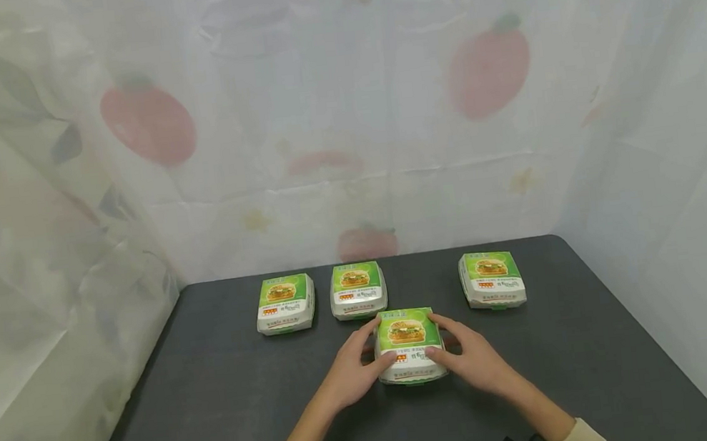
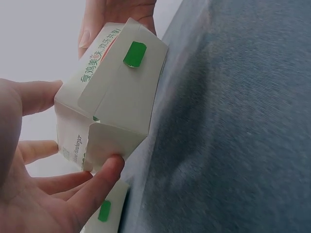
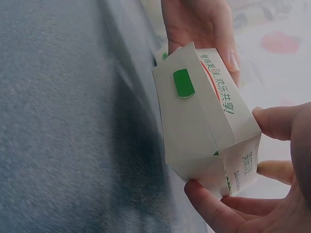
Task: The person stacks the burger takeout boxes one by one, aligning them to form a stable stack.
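Both hands hold one green and white burger box [image 1: 408, 347] between them, with a burger picture on its lid. The left hand [image 1: 352, 368] grips its left side, thumb at the near edge of the lid and fingers along the side. Mirroring it, the right hand [image 1: 476, 358] grips the right side. In the left wrist view the closed box [image 2: 112, 77] shows a green tab on its front, and its underside is close over the dark table. The right wrist view shows the same box [image 3: 194, 111] with fingertips at its lower corner.
Behind the held box stand three matching boxes: one at the left [image 1: 285, 304], another box [image 1: 357, 290] just right of it, and a third box [image 1: 492, 280] farther right. They stand near the back of the dark table [image 1: 218, 407]. Patterned curtains [image 1: 316, 109] surround it.
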`<state>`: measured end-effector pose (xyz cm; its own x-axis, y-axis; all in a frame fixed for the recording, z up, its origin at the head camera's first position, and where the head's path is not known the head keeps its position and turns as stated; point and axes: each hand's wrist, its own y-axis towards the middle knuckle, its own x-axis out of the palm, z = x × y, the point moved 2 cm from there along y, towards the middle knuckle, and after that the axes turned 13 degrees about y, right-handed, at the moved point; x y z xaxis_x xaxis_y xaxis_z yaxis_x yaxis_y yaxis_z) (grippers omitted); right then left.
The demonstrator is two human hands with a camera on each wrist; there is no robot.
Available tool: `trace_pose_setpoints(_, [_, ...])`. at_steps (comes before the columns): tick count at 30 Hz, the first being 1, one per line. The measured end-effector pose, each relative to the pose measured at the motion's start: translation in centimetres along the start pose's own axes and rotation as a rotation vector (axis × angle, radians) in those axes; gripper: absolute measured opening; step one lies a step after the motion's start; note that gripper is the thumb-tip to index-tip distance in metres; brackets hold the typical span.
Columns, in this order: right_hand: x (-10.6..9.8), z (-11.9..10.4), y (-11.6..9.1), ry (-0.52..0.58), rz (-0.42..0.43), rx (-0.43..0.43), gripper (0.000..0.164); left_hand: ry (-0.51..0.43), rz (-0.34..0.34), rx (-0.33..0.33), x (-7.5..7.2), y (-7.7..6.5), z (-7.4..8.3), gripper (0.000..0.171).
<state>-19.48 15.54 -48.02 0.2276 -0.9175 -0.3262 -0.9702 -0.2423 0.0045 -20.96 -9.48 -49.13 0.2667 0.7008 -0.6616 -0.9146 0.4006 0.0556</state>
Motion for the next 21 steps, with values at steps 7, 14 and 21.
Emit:
trace_pose_setpoints(7, [0.9, 0.7, 0.0, 0.008, -0.032, -0.001, 0.071, 0.02, -0.01, -0.041, 0.1, -0.9, -0.7, 0.072])
trace_pose_setpoints(14, [1.3, 1.4, -0.3, 0.0, -0.052, -0.008, 0.073, 0.027, -0.029, -0.048, 0.5, -1.3, -1.5, 0.073])
trace_pose_setpoints(21, [1.3, 1.8, -0.4, 0.016, -0.074, -0.004, 0.072, 0.028, -0.062, -0.027, 0.7, -1.6, -1.9, 0.073])
